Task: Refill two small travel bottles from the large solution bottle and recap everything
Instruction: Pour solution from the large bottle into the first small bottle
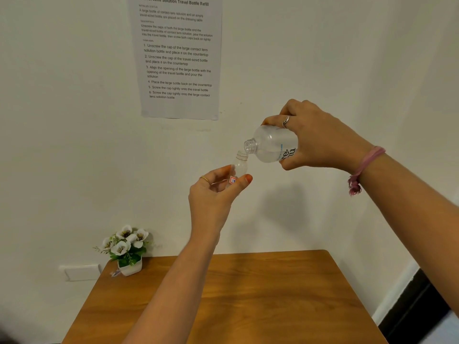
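My right hand (320, 140) grips the large clear solution bottle (272, 144), uncapped and tipped to the left, its open neck just above the small bottle's mouth. My left hand (216, 192) holds a small clear travel bottle (239, 167) upright between thumb and fingers, also uncapped, with a red and white label at its lower part. Both bottles are raised high above the table, in front of the wall. No caps and no second travel bottle are in view.
A wooden table (248, 294) lies below my arms. A white pot of artificial white flowers (126, 247) stands at its back left corner. A printed instruction sheet (178, 55) hangs on the white wall. A wall socket plate (80, 271) sits left of the table.
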`<state>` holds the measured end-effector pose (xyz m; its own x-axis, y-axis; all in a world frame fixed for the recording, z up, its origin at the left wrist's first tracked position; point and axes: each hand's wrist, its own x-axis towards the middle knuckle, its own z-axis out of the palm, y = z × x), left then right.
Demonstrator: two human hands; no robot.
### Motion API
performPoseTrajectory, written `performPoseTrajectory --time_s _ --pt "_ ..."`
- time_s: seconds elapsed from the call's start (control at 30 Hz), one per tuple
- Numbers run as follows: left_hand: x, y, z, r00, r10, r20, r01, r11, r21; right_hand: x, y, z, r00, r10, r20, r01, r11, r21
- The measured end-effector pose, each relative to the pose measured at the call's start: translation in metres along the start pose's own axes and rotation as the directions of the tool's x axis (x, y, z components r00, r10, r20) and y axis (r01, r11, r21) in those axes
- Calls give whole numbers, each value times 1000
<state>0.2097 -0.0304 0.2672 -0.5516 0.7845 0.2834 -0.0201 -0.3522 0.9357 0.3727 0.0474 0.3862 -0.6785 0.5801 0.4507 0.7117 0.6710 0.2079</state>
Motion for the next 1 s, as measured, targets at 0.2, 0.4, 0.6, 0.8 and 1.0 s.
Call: performPoseTrajectory --time_s 0.2,0.4,0.6,0.8,1.0 --pt "-1 1 1 1000 8 8 -8 1000 2 0 1 0 1000 -2 -6 2 1000 -7" --pt "-2 1 1 1000 15 8 -15 1000 10 -1 2 -1 1000 -3 -6 3 1000 -12" --pt "-3 1 2 1000 11 12 -11 1000 -4 -1 1 -2 1000 -5 0 5 1000 -12" --pt "-4 1 2 1000 7 14 -6 1000 -11 -1 2 -2 1000 -2 7 2 1000 -12" --pt "-3 1 3 1000 -1 9 1 1000 -23 -2 2 -2 1000 -1 12 1 1000 -13"
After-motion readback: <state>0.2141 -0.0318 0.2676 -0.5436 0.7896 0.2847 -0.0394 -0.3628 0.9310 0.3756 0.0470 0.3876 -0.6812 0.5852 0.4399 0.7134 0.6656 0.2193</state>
